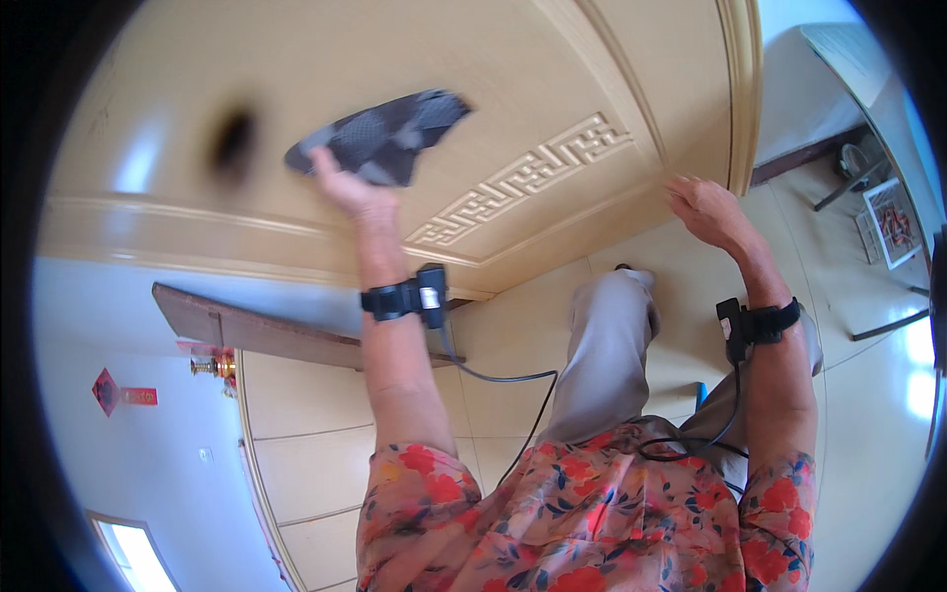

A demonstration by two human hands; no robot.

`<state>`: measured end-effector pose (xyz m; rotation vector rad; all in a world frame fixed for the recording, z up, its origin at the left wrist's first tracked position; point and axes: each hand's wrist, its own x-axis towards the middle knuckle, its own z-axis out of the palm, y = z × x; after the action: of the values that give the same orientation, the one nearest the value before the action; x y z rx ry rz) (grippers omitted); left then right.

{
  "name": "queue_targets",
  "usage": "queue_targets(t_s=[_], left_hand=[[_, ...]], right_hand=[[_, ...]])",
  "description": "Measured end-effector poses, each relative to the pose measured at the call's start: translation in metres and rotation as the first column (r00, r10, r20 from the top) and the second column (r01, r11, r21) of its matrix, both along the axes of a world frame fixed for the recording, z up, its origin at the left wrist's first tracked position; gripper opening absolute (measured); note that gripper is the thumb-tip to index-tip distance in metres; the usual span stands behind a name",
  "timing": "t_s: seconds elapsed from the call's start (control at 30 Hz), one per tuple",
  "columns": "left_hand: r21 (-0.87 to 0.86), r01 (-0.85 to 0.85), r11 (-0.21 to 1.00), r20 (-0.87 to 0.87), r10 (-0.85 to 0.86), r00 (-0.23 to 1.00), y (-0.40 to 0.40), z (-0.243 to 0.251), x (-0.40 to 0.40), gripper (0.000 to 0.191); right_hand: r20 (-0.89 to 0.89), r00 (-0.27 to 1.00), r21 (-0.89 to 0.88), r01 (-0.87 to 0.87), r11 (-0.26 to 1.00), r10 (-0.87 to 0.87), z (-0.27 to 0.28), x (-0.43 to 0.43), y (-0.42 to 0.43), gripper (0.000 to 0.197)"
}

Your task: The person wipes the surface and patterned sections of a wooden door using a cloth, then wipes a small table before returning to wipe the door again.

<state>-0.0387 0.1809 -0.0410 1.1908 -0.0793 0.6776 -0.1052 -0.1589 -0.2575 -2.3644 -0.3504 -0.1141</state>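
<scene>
A grey checked cloth (381, 137) lies spread against the light wooden door panel (518, 81), with my left hand (351, 189) holding it near its lower left edge. A raised geometric fretwork band (525, 174) crosses the panel to the right of the cloth. My right hand (699, 207) is off to the right, near the panel's lower edge; its fingers are blurred and curled, and I cannot tell if they touch the wood. Both wrists bear black straps with small cabled boxes.
At the right, a white basket (894, 222) with small items stands on the tiled floor beneath a glass-topped table (851, 66). A dark wooden board or shelf (266, 325) juts out at the left. Loose black cables hang from both wrists by my legs.
</scene>
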Motion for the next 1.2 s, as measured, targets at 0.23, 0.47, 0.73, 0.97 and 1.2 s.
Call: queue_targets(t_s=[0.23, 0.47, 0.73, 0.97, 1.2], left_hand=[[-0.007, -0.207, 0.978, 0.18, 0.205, 0.962, 0.105, 0.112, -0.028, 0.05], [0.17, -0.062, 0.984, 0.18, 0.031, 0.983, -0.029, 0.097, -0.006, 0.061], [0.194, 0.257, 0.947, -0.131, -0.234, 0.963, -0.178, -0.041, 0.018, 0.04], [0.165, 0.325, 0.931, -0.476, -0.213, 0.853, -0.174, -0.134, 0.008, 0.043], [-0.059, 0.242, 0.968, -0.361, -0.247, 0.899, -0.038, -0.121, -0.004, 0.037]], right_hand=[[-0.055, 0.998, -0.009, -0.04, 0.999, 0.04, 0.005, -0.001, 0.008, 0.02], [-0.013, 0.999, -0.017, -0.053, 0.998, 0.053, -0.006, 0.006, 0.008, 0.021], [-0.015, 0.996, -0.022, -0.085, 0.996, 0.085, -0.008, 0.009, 0.017, 0.023], [-0.06, 0.997, -0.085, -0.053, 0.995, 0.048, -0.001, 0.008, 0.009, 0.023], [-0.026, 0.998, -0.066, -0.059, 0.996, 0.058, -0.004, 0.007, 0.009, 0.024]])
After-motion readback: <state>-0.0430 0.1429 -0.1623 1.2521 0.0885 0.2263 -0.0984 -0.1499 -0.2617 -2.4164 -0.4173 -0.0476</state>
